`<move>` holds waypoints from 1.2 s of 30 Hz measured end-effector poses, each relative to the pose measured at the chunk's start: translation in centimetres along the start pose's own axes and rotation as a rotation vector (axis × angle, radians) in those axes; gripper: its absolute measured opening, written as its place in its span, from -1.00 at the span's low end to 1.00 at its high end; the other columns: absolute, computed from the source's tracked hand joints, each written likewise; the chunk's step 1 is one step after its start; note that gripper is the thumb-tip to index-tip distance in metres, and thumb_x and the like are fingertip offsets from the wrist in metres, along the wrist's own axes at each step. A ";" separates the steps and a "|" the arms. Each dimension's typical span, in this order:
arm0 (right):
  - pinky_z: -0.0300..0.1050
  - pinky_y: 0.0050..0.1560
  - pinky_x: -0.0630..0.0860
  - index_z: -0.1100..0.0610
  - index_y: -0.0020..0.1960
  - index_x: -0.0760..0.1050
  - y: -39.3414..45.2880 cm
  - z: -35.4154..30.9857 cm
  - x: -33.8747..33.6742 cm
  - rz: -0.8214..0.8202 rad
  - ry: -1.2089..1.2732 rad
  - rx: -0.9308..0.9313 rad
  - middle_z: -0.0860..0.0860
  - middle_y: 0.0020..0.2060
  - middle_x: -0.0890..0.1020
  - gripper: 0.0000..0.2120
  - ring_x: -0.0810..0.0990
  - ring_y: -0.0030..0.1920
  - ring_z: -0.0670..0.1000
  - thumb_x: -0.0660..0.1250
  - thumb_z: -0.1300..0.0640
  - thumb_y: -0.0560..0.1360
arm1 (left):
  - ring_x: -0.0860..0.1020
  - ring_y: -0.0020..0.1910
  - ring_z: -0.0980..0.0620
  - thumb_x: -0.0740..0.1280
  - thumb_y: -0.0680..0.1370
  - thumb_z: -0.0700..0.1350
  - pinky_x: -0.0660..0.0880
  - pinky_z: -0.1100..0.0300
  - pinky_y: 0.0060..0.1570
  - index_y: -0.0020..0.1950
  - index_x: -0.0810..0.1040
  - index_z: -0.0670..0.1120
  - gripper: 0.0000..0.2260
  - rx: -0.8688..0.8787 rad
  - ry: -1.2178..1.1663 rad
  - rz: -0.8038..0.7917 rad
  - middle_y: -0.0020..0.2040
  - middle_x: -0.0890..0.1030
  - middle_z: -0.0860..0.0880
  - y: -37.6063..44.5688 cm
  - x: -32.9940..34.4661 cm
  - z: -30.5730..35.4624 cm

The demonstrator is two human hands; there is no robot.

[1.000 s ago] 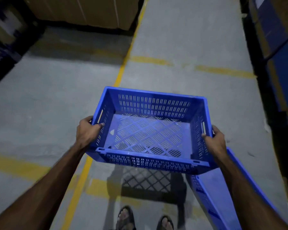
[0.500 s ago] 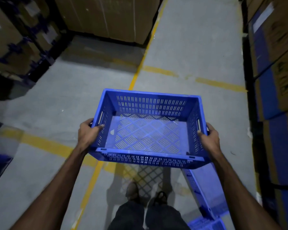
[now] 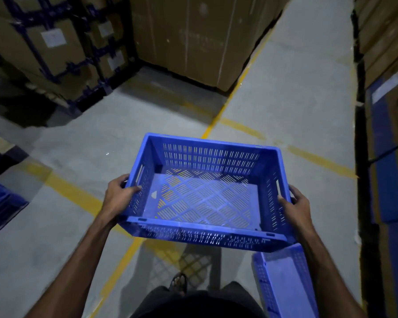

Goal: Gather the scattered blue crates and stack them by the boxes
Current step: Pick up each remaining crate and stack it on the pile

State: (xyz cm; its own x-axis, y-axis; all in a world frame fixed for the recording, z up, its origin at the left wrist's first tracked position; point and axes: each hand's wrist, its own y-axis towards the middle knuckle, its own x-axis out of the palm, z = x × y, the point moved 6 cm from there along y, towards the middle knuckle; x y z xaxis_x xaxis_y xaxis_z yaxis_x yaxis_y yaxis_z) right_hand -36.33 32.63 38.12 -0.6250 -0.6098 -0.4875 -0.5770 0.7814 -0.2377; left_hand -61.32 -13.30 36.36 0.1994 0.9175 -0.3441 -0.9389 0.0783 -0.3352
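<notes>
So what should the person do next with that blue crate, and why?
Probably keep walking it toward the big cardboard boxes ahead. Both hands, left and right, grip the blue crate by its sides, holding it above the floor, and the boxes are not yet close.

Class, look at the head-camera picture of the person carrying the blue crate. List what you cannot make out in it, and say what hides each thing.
- Second crate, head view: the held crate, the right arm and the bottom edge hide most of it.
- Crate at far left: cut by the left edge.
- Fingers of the left hand and right hand: behind the crate walls.
- Labels on the boxes: too dim and small to read.
- Feet: one sandal shows; the other is hidden.
</notes>
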 end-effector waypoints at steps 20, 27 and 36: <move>0.10 -0.06 0.64 -0.16 0.11 0.58 6.3 -15.4 14.7 -0.494 0.027 -0.188 0.07 -0.18 0.72 -0.64 0.66 -0.28 0.09 0.36 0.32 0.57 | 0.63 -0.14 0.09 0.46 0.45 -0.39 0.54 0.23 -0.11 0.09 0.68 0.04 -0.64 -0.045 -0.132 0.414 -0.05 0.72 -0.02 -5.8 -11.2 -1.7; -0.05 -0.16 0.63 -0.02 0.29 0.54 7.6 -18.5 20.2 -0.709 -0.015 -0.244 0.10 -0.10 0.72 -0.62 0.68 -0.29 0.01 0.34 0.33 0.57 | 0.65 -0.18 0.19 0.44 0.47 -0.40 0.59 0.12 -0.05 0.06 0.66 0.06 -0.63 -0.140 -0.207 0.635 -0.16 0.73 0.16 -12.1 -11.4 -2.5; -0.11 -0.34 0.62 -0.06 0.21 0.53 5.2 -21.2 26.7 -0.952 -0.076 -0.325 -0.12 -0.34 0.71 -0.63 0.64 -0.41 -0.10 0.34 0.36 0.57 | 0.68 -0.12 0.12 0.44 0.51 -0.36 0.58 0.13 -0.16 0.28 0.62 -0.08 -0.62 -0.220 -0.289 0.860 0.04 0.71 -0.01 -21.0 -11.4 -5.1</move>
State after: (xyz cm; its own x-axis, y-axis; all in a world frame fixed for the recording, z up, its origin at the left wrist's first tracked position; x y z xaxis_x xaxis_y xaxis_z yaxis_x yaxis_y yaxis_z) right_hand -67.21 17.63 41.71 0.1995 -0.9423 -0.2690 -0.9411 -0.1077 -0.3206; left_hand -42.49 -27.37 42.83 -0.6453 0.6893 -0.3293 -0.6508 -0.7218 -0.2355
